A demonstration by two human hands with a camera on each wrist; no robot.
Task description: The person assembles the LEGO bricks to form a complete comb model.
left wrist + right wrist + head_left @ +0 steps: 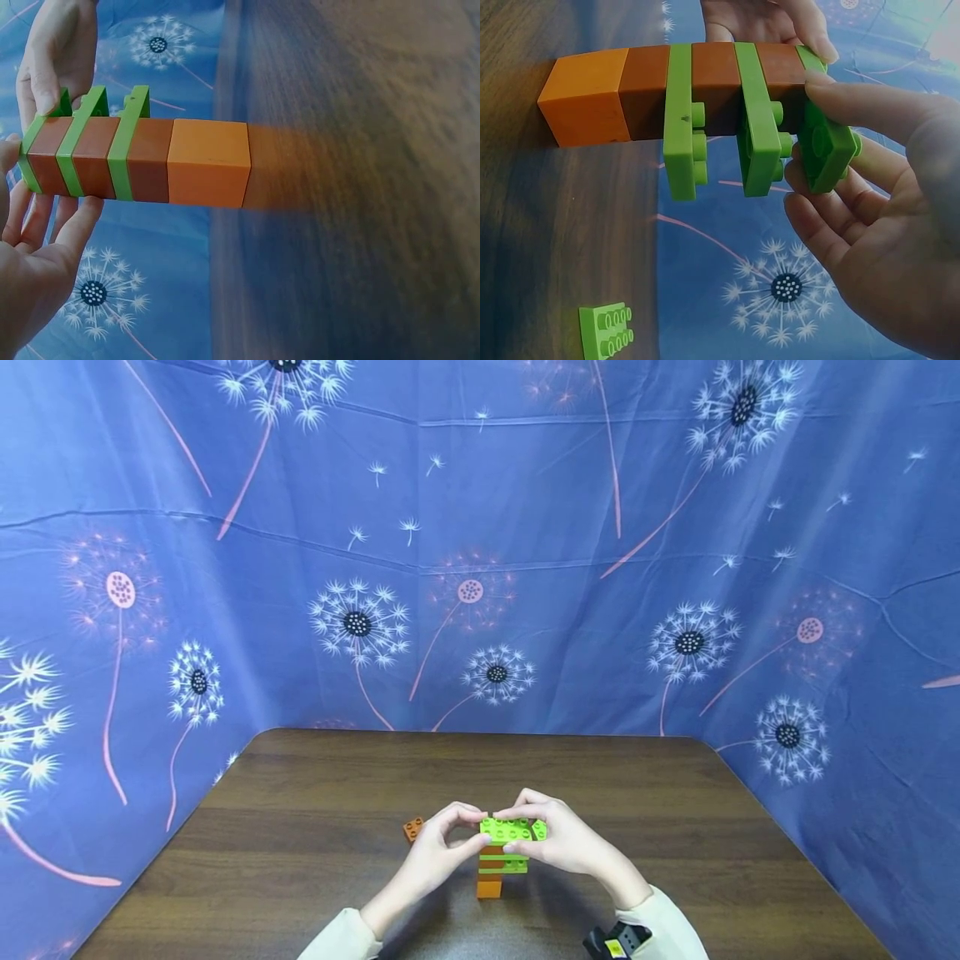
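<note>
A tower of toy building bricks stands upright on the table, an orange brick (208, 163) at its foot. Above that, brown bricks (716, 75) alternate with thin green plates (757, 127) that jut out to the right. The topmost green plate (506, 832) has its studs facing up. My left hand (438, 846) pinches its left end between thumb and fingers, with fingertips also along the tower's side in the left wrist view. My right hand (566, 839) grips the overhanging right end, thumb on the near side and fingers behind.
A loose brown brick (412, 829) lies on the table just left of my left hand. A loose green brick (606, 330) with studs up rests behind my right hand. The wooden table (337, 785) ends at a blue dandelion-print cloth (555, 610).
</note>
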